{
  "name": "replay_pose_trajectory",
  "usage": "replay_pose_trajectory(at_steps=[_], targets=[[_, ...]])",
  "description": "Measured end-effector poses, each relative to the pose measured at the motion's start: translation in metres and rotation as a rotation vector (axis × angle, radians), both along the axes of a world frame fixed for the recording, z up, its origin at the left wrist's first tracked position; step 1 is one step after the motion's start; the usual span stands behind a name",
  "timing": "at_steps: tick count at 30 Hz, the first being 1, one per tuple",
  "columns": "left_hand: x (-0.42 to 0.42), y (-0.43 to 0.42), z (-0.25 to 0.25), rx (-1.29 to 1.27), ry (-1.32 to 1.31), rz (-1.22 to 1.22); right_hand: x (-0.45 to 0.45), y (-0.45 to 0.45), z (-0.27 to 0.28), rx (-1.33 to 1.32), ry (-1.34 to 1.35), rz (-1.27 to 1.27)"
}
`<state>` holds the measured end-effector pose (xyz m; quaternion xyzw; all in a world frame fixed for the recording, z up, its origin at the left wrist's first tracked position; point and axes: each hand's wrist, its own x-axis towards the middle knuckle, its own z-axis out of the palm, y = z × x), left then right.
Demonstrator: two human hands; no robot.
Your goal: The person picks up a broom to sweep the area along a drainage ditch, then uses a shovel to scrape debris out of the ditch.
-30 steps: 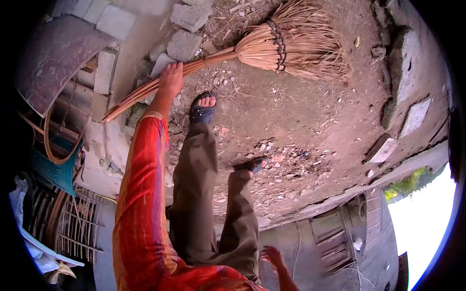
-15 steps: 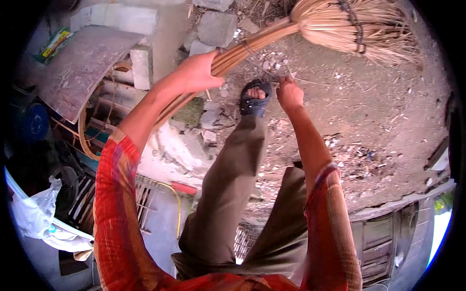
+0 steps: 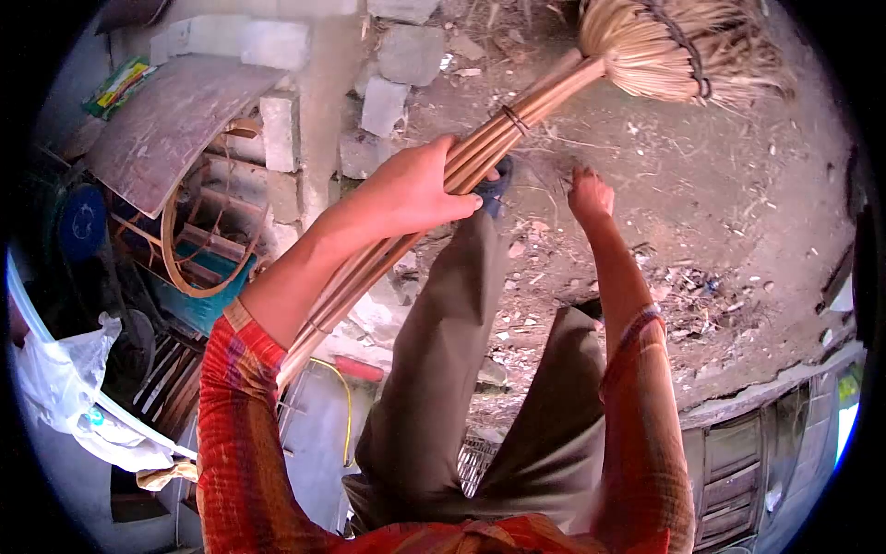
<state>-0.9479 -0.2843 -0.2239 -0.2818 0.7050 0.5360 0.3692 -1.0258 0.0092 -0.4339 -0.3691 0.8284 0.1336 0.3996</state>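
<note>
A straw broom crosses the view diagonally, its bushy head at the upper right and its handle of bundled stalks running down to the left. My left hand is wrapped around the middle of that handle. A dark tie circles the stalks just above my left hand, and another dark band crosses the blurred broom head. Apart from the broom, to the right of the handle, my right hand has its fingers closed. A faint thin strand seems to run to its fingertips.
Dirt ground with scattered debris lies ahead. Concrete blocks line its left side. Further left are a leaning board, a round wooden hoop and a white plastic bag. My sandalled foot is mostly hidden behind the broom handle.
My left hand and the broom handle have come nearer and shifted right. My right hand has moved right and slightly down, away from the handle. The broom head has moved slightly up.
</note>
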Motion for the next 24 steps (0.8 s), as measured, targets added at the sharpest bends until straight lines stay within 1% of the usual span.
replay_pose_trajectory(at_steps=[1, 2, 3, 4, 5, 6, 7, 8, 9, 10, 11, 13, 15, 16, 18, 19, 21, 22, 23, 24], targets=[[-0.005, 0.008, 0.010, 0.074, -0.020, 0.072, -0.005, 0.023, 0.017, -0.007, 0.012, -0.016], [-0.006, 0.013, 0.016, 0.068, 0.023, 0.061, -0.011, 0.047, 0.036, -0.006, 0.029, -0.036], [-0.010, 0.021, 0.025, 0.137, 0.020, 0.166, -0.017, 0.068, 0.059, 0.092, -0.028, -0.086], [-0.015, 0.028, 0.036, 0.136, -0.002, 0.184, -0.021, 0.097, 0.078, 0.136, -0.029, -0.083], [-0.019, 0.033, 0.046, 0.140, -0.021, 0.197, -0.019, 0.135, 0.089, 0.215, 0.007, 0.009], [-0.027, 0.043, 0.063, 0.141, -0.025, 0.224, -0.027, 0.148, 0.129, 0.229, -0.029, -0.210], [-0.035, 0.051, 0.083, 0.137, -0.025, 0.250, -0.012, 0.229, 0.104, 0.219, -0.053, -0.220], [-0.029, 0.059, 0.091, 0.087, -0.012, 0.228, -0.018, 0.239, 0.145, 0.202, -0.077, -0.286], [-0.021, 0.069, 0.096, 0.028, 0.002, 0.203, -0.015, 0.264, 0.171, 0.119, -0.049, -0.394], [-0.015, 0.080, 0.110, 0.035, 0.007, 0.221, -0.020, 0.273, 0.207, 0.097, -0.027, -0.504], [-0.009, 0.092, 0.128, 0.035, 0.011, 0.234, -0.018, 0.294, 0.226, 0.195, -0.041, -0.621], [0.013, 0.117, 0.157, 0.033, -0.028, 0.257, -0.006, 0.342, 0.256, 0.093, 0.001, -0.759], [0.035, 0.150, 0.194, -0.042, -0.009, 0.264, 0.001, 0.371, 0.292, 0.034, 0.057, -0.894], [0.035, 0.169, 0.220, -0.032, -0.022, 0.279, 0.004, 0.388, 0.308, 0.004, 0.073, -0.932], [0.039, 0.210, 0.271, -0.016, -0.057, 0.327, 0.007, 0.418, 0.333, -0.213, 0.049, -1.116], [0.044, 0.229, 0.295, -0.008, -0.079, 0.358, 0.006, 0.436, 0.337, -0.252, 0.063, -1.146], [0.079, 0.258, 0.313, -0.056, -0.045, 0.286, 0.003, 0.470, 0.343, -0.505, -0.267, -1.797], [0.083, 0.280, 0.334, -0.039, -0.073, 0.320, -0.008, 0.481, 0.358, -0.537, -0.244, -1.877], [0.082, 0.305, 0.353, -0.015, -0.100, 0.354, -0.018, 0.497, 0.369, -0.604, -0.220, -1.898], [0.074, 0.332, 0.381, 0.027, -0.150, 0.405, -0.027, 0.514, 0.381, -0.750, -0.307, -1.988]])
